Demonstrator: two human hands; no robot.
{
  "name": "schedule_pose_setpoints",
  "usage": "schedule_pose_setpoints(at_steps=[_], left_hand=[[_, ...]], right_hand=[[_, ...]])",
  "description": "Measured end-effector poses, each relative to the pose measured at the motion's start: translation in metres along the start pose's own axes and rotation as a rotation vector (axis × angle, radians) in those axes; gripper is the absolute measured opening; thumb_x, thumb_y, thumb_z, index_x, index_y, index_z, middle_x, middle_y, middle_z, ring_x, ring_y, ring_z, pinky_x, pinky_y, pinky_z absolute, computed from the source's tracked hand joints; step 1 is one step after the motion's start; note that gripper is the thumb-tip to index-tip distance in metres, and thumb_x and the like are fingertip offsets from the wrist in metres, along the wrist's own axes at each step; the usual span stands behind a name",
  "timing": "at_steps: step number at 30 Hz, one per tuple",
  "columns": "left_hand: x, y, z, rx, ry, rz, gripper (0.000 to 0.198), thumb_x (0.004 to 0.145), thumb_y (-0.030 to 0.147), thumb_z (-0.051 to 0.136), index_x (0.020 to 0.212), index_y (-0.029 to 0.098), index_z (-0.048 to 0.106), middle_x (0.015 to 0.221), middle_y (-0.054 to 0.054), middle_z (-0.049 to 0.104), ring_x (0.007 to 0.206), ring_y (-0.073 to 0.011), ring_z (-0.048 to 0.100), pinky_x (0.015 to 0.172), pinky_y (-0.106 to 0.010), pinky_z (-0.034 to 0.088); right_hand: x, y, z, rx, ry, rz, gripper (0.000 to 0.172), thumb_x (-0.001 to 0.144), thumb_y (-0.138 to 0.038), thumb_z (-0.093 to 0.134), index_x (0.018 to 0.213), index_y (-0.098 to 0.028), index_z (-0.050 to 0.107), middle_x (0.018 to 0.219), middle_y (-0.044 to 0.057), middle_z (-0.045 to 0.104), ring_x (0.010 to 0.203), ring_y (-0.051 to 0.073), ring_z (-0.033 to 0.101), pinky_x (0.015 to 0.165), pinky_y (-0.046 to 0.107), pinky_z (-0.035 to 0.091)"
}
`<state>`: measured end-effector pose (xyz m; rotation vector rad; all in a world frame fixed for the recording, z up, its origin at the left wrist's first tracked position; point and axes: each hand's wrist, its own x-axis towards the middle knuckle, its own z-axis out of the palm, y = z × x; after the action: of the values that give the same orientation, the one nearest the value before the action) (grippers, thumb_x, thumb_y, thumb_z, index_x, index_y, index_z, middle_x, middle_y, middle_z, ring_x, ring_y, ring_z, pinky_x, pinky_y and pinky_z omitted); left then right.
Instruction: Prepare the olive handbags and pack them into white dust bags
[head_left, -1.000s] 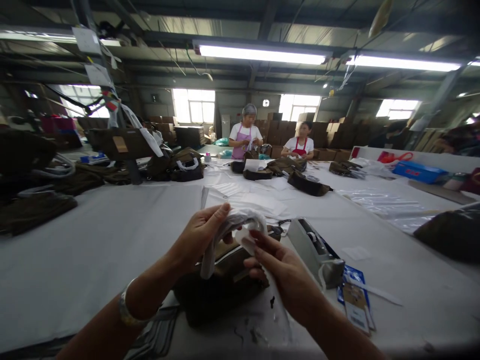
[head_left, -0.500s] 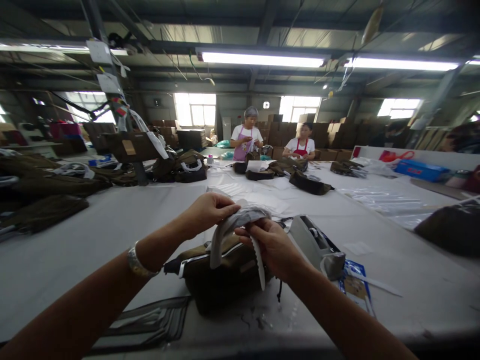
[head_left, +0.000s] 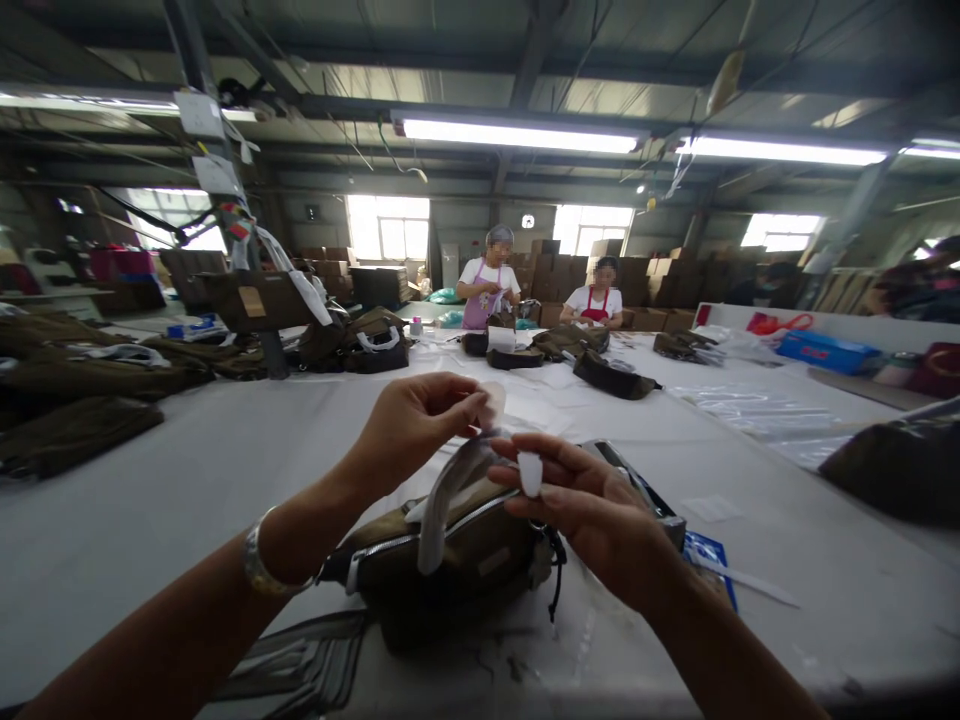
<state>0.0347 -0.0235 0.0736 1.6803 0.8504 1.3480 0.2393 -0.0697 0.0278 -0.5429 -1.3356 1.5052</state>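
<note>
In front of me stands an olive-green zip bag (head_left: 457, 580), its curved handle (head_left: 442, 500) covered in a pale wrapping. My left hand (head_left: 424, 425) pinches a pale, translucent strip end (head_left: 493, 405) just above the handle. To the right of the handle's top, my right hand (head_left: 592, 500) holds a white strip (head_left: 530, 473) with a rounded tip between its fingers. Whether both ends belong to one strip cannot be made out. The handle's right side is hidden behind my right hand. A black cord (head_left: 556, 580) hangs from the bag's right end.
Flat grey-edged pieces (head_left: 300, 665) lie at the front left. Right of the bag are a grey item (head_left: 637, 480), a blue packet (head_left: 709, 560) and a white strip on the table (head_left: 570, 660). More olive bags (head_left: 615, 378) lie farther back, where two people work.
The white strip that hung down by the bag's right side now has its tip up in my right fingers. My left hand has risen slightly, lifting a pale end off the handle.
</note>
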Motion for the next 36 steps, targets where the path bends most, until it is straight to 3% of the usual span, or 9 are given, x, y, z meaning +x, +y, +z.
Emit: schedule_pose_setpoints(at_steps=[2,4,7,11,16,23,30,33,36], left_hand=[[-0.003,0.005,0.002,0.053,0.032,0.044,0.030,0.079,0.037,0.079,0.095,0.012,0.076,0.082,-0.006,0.078,0.073,-0.0179,0.073,0.068,-0.026,0.061],[-0.006,0.007,0.004,0.088,0.054,0.075,0.029,0.078,0.035,0.079,0.095,0.012,0.076,0.085,-0.007,0.079,0.076,-0.0188,0.074,0.070,-0.025,0.062],[-0.008,0.004,0.005,0.102,0.079,0.109,0.028,0.077,0.033,0.080,0.096,0.012,0.076,0.088,-0.007,0.080,0.077,-0.0197,0.075,0.073,-0.027,0.063],[-0.013,0.004,0.007,0.127,0.113,0.153,0.026,0.077,0.032,0.080,0.096,0.014,0.076,0.092,-0.006,0.080,0.077,-0.0208,0.076,0.074,-0.029,0.064],[-0.024,0.007,0.008,0.305,0.139,0.265,0.018,0.078,0.028,0.078,0.093,0.018,0.078,0.093,-0.005,0.080,0.077,-0.0205,0.076,0.073,-0.026,0.064],[-0.033,0.012,0.005,0.504,-0.023,0.536,0.014,0.088,0.024,0.071,0.098,0.021,0.079,0.098,-0.005,0.080,0.082,-0.0200,0.077,0.075,-0.024,0.060],[-0.026,0.020,0.004,0.278,-0.057,0.218,0.027,0.079,0.029,0.080,0.105,0.022,0.074,0.091,-0.003,0.080,0.081,-0.0210,0.077,0.075,-0.026,0.061],[-0.022,0.021,0.006,0.159,-0.078,0.111,0.033,0.077,0.028,0.081,0.108,0.020,0.072,0.091,-0.005,0.080,0.085,-0.0223,0.077,0.078,-0.027,0.062],[-0.023,0.021,0.008,0.105,-0.042,0.037,0.030,0.076,0.030,0.082,0.101,0.017,0.073,0.086,-0.006,0.079,0.078,-0.0218,0.076,0.069,-0.025,0.062]], right_hand=[[0.006,0.001,-0.001,-0.052,-0.041,-0.019,0.044,0.083,-0.022,0.075,0.125,-0.028,0.066,0.134,0.007,0.064,0.119,0.027,0.064,0.096,0.038,0.056],[0.012,0.005,-0.001,-0.190,0.017,-0.087,0.032,0.086,-0.028,0.072,0.119,-0.028,0.070,0.115,0.005,0.072,0.093,0.021,0.073,0.080,0.032,0.060],[0.017,0.010,0.002,-0.468,0.176,-0.209,0.023,0.091,-0.040,0.066,0.105,-0.025,0.077,0.077,0.001,0.070,0.055,0.011,0.061,0.055,0.025,0.050],[0.021,0.005,0.008,-0.709,0.202,-0.296,0.027,0.091,-0.047,0.065,0.092,-0.025,0.081,0.077,0.002,0.065,0.074,0.016,0.060,0.066,0.027,0.045],[0.029,-0.007,0.013,-0.654,0.152,-0.169,0.042,0.087,-0.057,0.064,0.072,-0.020,0.077,0.070,0.002,0.062,0.069,0.017,0.057,0.064,0.027,0.042],[0.032,-0.006,0.006,-0.596,0.059,-0.271,0.031,0.089,-0.047,0.066,0.076,-0.021,0.076,0.076,0.000,0.056,0.075,0.016,0.055,0.069,0.027,0.043],[0.030,-0.002,0.010,-0.779,0.219,-0.454,0.024,0.088,-0.039,0.069,0.074,-0.021,0.074,0.069,-0.001,0.051,0.063,0.012,0.050,0.057,0.025,0.041],[0.028,0.003,0.009,-0.860,0.364,-0.595,0.008,0.087,-0.030,0.072,0.091,-0.023,0.071,0.082,0.000,0.059,0.065,0.012,0.057,0.060,0.024,0.047],[0.026,0.003,0.007,-0.951,0.385,-0.795,0.022,0.087,-0.021,0.072,0.107,-0.027,0.065,0.100,0.001,0.064,0.068,0.011,0.063,0.068,0.025,0.053]])
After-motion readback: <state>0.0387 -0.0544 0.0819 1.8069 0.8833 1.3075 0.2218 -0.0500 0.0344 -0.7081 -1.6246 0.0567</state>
